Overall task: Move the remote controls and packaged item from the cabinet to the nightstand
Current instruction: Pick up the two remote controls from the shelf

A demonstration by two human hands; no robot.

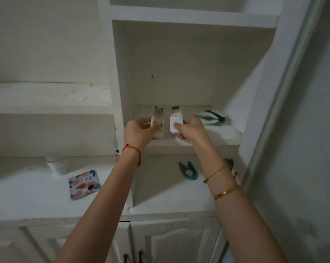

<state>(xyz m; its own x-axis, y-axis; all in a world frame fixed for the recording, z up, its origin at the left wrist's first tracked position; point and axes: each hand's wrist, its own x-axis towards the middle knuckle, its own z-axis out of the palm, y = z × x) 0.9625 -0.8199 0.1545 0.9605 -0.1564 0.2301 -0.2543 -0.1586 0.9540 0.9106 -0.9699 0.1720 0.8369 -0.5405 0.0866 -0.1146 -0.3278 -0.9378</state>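
Hands, two: left hand (139, 130) clamps one remote (157, 121), right hand (190, 130) clamps another remote (175, 120), one packaged item (211, 117) beside them on the shelf (226, 135).

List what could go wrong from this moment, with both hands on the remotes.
1. Each hand, left hand and right hand, holds its remote only at the near end, so the left remote or right remote might tip out of the grip.
2. The packaged item sits farther right on the shelf; with both hands full, it could be forgotten.

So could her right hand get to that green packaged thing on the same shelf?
Probably yes: the green packaged item lies just beside the right hand with bare shelf between, but that hand is gripping the white remote.
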